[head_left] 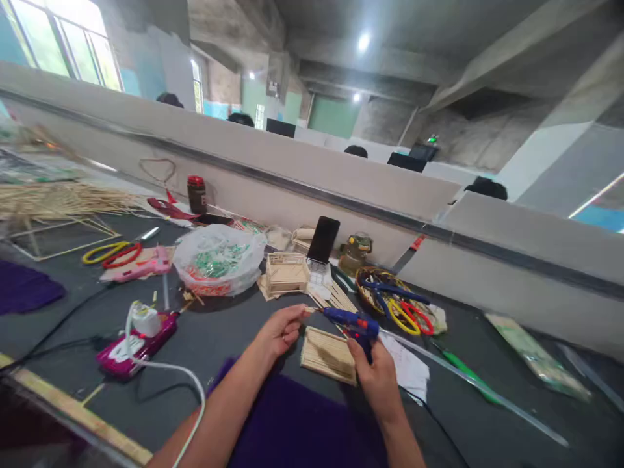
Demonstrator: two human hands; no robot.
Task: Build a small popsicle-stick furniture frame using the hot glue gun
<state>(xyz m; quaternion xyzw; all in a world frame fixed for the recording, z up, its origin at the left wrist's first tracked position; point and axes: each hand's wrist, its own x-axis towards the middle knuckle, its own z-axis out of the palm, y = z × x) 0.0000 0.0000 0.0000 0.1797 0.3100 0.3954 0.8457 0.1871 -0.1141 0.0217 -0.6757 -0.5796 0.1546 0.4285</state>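
My right hand [377, 374] is wrapped round the handle of a blue glue gun [348, 318], whose nozzle points left. Pinched in the fingertips of my left hand [283, 331] is a small light wooden piece [310, 310], right at the nozzle; its shape is hard to make out. Below the gun, a flat panel of wooden sticks [327, 354] lies between my two hands. Behind them stands a small box-like frame of sticks [286, 274], and loose sticks [341, 298] lie to its right.
A plastic bag of coloured bits [219, 260], a magenta power strip [136, 344] and a pink glue gun [146, 263] sit left. A basket with pliers [394, 299], a phone [324, 239] and a long clear rod [487, 390] are right. Purple cloth [302, 429] lies in front.
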